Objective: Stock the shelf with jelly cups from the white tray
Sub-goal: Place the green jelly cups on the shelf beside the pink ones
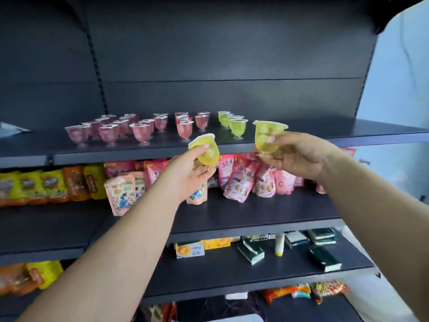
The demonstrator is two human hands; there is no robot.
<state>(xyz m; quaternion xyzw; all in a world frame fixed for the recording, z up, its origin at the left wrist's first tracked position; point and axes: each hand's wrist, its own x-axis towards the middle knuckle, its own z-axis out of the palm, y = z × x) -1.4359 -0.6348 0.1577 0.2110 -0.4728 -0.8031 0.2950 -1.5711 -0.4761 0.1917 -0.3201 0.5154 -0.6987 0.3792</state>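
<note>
two bare forearms reach toward a dark metal store shelf (325, 133). the left hand (193, 169) pinches a tilted yellow-green clear plastic jelly cup (205, 151) between thumb and fingers, just in front of the shelf's front edge. the right hand (299, 156) grips a second, upright yellow-green jelly cup (267, 139) by its bowl and stem, also at the shelf edge. on the shelf stand rows of pink footed jelly cups (139, 127) and, to their right, a short row of green jelly cups (232, 123). pink snack pouches (239, 180) sit on the shelf below.
</note>
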